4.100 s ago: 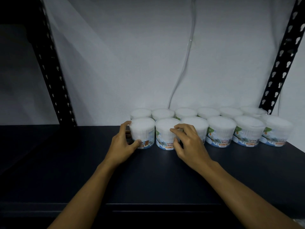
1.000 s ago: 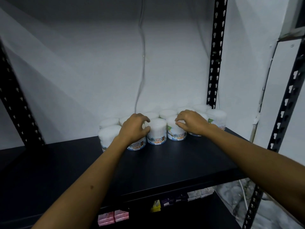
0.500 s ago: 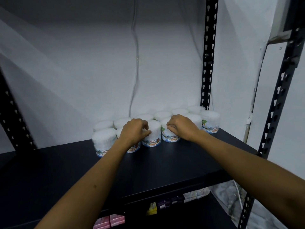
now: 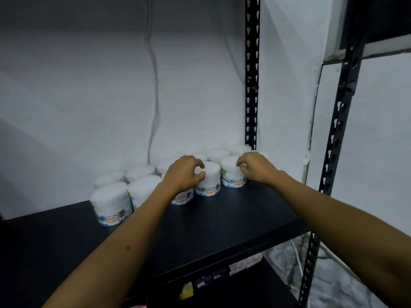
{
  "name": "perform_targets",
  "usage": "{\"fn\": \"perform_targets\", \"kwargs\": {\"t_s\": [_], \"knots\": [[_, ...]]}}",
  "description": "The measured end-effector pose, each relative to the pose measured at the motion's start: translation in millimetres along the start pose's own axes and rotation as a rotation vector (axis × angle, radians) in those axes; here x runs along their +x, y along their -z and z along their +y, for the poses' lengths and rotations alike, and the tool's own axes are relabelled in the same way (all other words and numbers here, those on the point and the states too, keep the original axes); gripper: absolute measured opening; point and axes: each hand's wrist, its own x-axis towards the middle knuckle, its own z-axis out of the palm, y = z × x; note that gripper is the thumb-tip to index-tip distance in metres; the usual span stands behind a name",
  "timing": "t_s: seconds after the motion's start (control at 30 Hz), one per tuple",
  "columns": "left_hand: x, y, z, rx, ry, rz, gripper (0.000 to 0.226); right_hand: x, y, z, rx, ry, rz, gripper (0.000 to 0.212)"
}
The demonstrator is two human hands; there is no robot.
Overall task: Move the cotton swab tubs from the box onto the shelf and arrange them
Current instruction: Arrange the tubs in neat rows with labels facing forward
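Two rows of tubs (image 4: 111, 203) upright on the shelf (image 4: 222, 218), packed against the back wall, running from near-left to far-right toward the black post (image 4: 251, 85). Front-row labels readable: "COTTON BUDS". No box in view.

Left hand (image 4: 183, 175) draped over the top of a front-row tub (image 4: 182, 198), fingers curled loosely; thumb and forefinger tips touching the side of the next tub (image 4: 209, 181) to the right, near its lid. Whether truly gripping or only nudging: cannot tell for certain, but fingers hooked around the tub beneath. Right hand (image 4: 255, 166) curled, fingertips at the top right edge of the following tub (image 4: 233, 174), covering whatever stands behind and right of it; pinch or mere touch not clear.

Key relation: both hands above the front row, the tubs directly under and just beyond the fingertips, each standing with its axis vertical. Left hand nearer the middle tubs, right hand nearer the post-end ones. Two leftmost front tubs well clear of either hand.

Probably the arranging stage, transfer seemingly done for these. Next move likely a small sideways or backward squeeze to close gaps and square the row. Risk: light tubs, easily tipped or pushed out of line if pressed high on the lid rather than low on the wall.
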Motion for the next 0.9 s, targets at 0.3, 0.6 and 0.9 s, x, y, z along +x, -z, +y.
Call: {"fn": "perform_targets", "kwargs": {"t_s": [0.3,0.6,0.9], "knots": [[15,-16,11,-0.003,0.065,-0.058,0.028,0,-10,-2,0.064,0.042,0.099,0.021],[18,-22,9,-0.049,0.095,-0.019,0.024,1,4,39,0.124,-0.153,0.22,0.036],[19,-22,10,-0.098,0.137,-0.012,0.016,-7,-4,62,0.083,-0.26,0.087,0.043]]}}
